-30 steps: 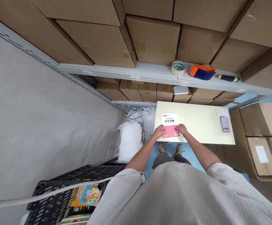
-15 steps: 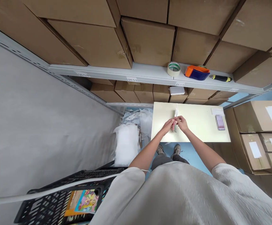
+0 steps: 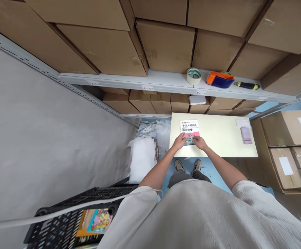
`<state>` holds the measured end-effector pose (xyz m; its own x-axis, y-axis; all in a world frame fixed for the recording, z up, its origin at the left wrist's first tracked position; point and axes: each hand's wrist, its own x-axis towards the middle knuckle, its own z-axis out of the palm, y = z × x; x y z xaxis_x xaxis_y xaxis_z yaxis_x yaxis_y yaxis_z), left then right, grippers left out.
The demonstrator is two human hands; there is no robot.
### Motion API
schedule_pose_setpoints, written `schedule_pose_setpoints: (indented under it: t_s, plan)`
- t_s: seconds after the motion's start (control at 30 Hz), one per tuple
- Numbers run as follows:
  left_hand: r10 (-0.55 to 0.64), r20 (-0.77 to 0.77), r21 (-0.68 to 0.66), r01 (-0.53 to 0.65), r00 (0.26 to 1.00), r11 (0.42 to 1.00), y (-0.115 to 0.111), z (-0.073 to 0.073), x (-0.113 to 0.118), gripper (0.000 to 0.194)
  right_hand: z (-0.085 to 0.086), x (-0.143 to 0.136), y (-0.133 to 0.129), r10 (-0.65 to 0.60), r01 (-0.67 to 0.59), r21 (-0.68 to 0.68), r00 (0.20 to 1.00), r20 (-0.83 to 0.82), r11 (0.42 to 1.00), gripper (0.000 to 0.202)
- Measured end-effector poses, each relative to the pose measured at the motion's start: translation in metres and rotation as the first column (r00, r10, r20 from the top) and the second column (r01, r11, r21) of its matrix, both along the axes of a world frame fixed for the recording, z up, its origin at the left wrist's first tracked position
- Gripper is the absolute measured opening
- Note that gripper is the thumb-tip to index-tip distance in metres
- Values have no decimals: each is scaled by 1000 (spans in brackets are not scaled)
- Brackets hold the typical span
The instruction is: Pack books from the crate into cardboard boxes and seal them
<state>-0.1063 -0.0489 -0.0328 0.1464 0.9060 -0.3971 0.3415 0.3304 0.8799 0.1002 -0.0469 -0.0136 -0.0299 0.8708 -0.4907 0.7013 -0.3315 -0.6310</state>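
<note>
A book (image 3: 189, 126) with a white and pink cover, dark Chinese characters and a row of small round pictures faces up over the pale table (image 3: 223, 138). My left hand (image 3: 179, 140) grips its left edge, thumb on the cover. On the opposite edge, my right hand (image 3: 199, 142) holds it in the same way, low on the cover. Whether the book rests on the tabletop or is held just above it, I cannot tell.
Cardboard boxes fill the shelf (image 3: 171, 79), where a tape roll (image 3: 194, 76), an orange-blue tape dispenser (image 3: 220, 80) and a yellow-black cutter (image 3: 247, 85) lie. White plastic bags (image 3: 141, 159) are left of the table. A black crate (image 3: 57, 221) holds books. Boxes (image 3: 288, 128) stand right.
The book has turned from edge-on to flat, so its front cover now faces me. My hands have moved apart to its two side edges.
</note>
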Motion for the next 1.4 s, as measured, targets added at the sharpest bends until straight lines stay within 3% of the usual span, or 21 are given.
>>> schedule_pose_setpoints:
  t_s: [0.1, 0.2, 0.3, 0.4, 0.63, 0.8, 1.13, 1.27, 1.4]
  plan:
    - [-249, -172, -3, 252, 953, 968, -12, -3, 5, 59, 0, 9, -9, 164, -157, -53, 969, 184, 986, 42]
    - [-519, -400, -117, 520, 755, 846, -28, -6, 3, 70, -1, 14, -25, 393, -374, -125, 847, 359, 919, 57]
    - [-574, -547, -191, 577, 610, 794, -37, -9, -6, 80, -3, 7, -35, 531, -501, -187, 743, 408, 845, 70]
    - [-560, -596, -227, 549, 575, 804, -33, -12, -21, 81, -3, -13, -29, 591, -548, -227, 705, 392, 805, 76]
    - [-518, -613, -227, 495, 597, 839, -8, -20, -56, 89, -1, -57, 5, 619, -555, -275, 693, 369, 785, 82]
    - [-528, -585, -231, 498, 616, 836, 1, -23, -65, 88, -2, -62, 10, 631, -558, -296, 686, 361, 776, 84]
    - [-508, -582, -206, 490, 635, 847, 3, -21, -65, 87, -1, -67, 5, 574, -532, -222, 713, 403, 817, 80]
    - [-429, -606, -83, 483, 670, 872, 1, -11, -58, 76, 2, -59, 6, 557, -569, -101, 727, 401, 816, 67]
    - [-276, -499, 109, 375, 822, 921, -4, 6, -47, 62, 15, -23, 10, 405, -483, 141, 833, 377, 864, 54]
